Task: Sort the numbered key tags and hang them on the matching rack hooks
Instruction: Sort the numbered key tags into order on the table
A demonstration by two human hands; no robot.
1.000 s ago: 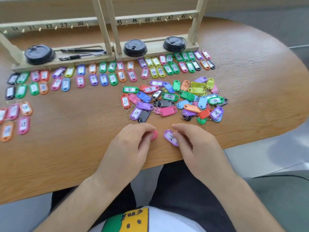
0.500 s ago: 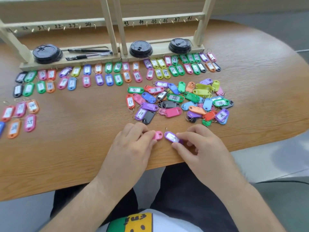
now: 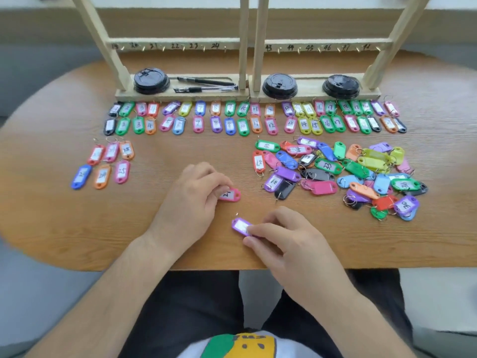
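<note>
**Two tags in hand near the table's front edge**

The pink tag (image 3: 231, 195) lies flat on the wooden table (image 3: 51, 228) with its white label facing up. The label carries a handwritten number that seems to begin with a 2. The left hand (image 3: 192, 200) pinches the tag's left end between curled fingertips and thumb. A little nearer the person, and not touching the pink one, the purple tag (image 3: 239, 225) lies tilted on the wood. The right hand (image 3: 286, 244) grips its right end with bent fingers and covers part of the label, so the number cannot be read.

To the right of both hands is the unsorted pile (image 3: 335, 171), tags of many colours overlapping one another, some face down. Well to the left sits a small group of six tags (image 3: 108, 164) in two short rows, with numbers in the twenties.

Farther back, two long rows of tags (image 3: 242, 117) lie side by side in number order, low numbers at the left. These rows run just in front of the base of the wooden rack (image 3: 247, 60). Its crossbar carries small hooks (image 3: 204, 49) under handwritten numbers, with 24 legible on the left half and numbers in the forties on the right. Three black lids (image 3: 151, 80) and two pens (image 3: 206, 85) rest on the rack's base.
</note>
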